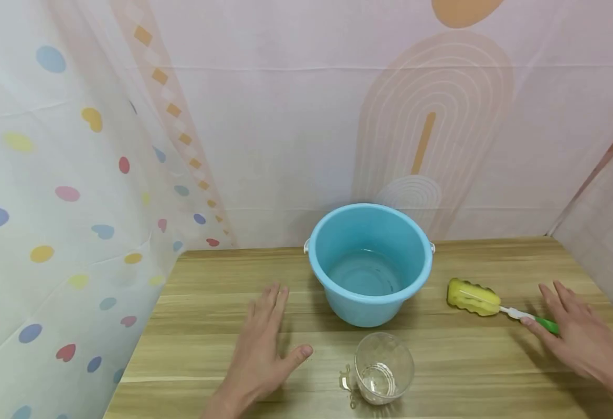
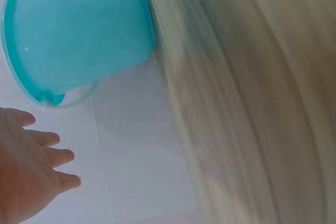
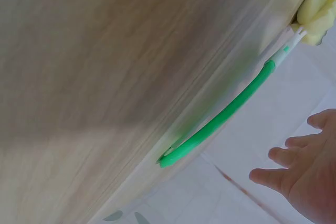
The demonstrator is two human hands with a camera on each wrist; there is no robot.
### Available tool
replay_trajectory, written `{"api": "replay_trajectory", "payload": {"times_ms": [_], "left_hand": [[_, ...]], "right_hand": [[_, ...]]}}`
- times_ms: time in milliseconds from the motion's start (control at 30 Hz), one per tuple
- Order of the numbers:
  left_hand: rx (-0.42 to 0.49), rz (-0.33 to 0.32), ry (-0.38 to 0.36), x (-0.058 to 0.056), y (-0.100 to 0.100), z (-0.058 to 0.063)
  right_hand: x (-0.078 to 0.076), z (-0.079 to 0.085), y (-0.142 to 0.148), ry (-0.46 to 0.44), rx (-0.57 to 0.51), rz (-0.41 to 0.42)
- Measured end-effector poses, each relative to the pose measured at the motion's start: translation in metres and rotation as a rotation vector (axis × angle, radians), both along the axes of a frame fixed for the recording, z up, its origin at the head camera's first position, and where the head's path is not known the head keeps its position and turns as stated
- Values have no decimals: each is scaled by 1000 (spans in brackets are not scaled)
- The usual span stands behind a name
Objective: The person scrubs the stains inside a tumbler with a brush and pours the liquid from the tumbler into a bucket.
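My left hand (image 1: 260, 349), fingers extended and thumb spread, is over the table left of a clear glass cup (image 1: 385, 368); it holds nothing. Behind the cup stands a light blue bucket (image 1: 370, 311) with some water in its bottom. On the right lies a sponge bottle brush (image 1: 474, 297) with a yellow head, white neck and green handle. Above that handle hovers my right hand (image 1: 581, 331), empty, hiding part of it in the head view. The right wrist view shows the green handle (image 3: 226, 114) on the table, apart from the fingers.
Drops of spilled water (image 1: 345, 381) lie on the wooden table (image 1: 207, 326) just left of the cup. Patterned curtains (image 1: 285, 128) hang behind the table and along its left and right sides. The bucket's handle (image 2: 81, 97) hangs at its side.
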State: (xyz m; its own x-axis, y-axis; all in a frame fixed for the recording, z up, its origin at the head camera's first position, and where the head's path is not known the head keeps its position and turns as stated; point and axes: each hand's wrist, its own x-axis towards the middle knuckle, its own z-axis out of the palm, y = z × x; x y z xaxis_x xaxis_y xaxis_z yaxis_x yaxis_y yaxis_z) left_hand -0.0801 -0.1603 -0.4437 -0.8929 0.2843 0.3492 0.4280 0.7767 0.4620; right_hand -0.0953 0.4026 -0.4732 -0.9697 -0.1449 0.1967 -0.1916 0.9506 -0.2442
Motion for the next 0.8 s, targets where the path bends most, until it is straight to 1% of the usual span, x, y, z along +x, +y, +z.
{"api": "replay_trajectory", "payload": {"times_ms": [200,333,433,600,800], "left_hand": [[149,-79,-40,8,11,3],[211,-116,-60,12,18,3],[249,-141,-98,14,24,2],[312,-155,-214,18,32,4],[380,-163,-381,22,42,6]], "right_hand": [[-1,3,5,-71,23,-28],[-3,7,8,-126,55,-42],[-3,9,10,-165,76,-46],[-4,10,13,-203,85,-50],[-6,8,16,-240,88,-57]]}}
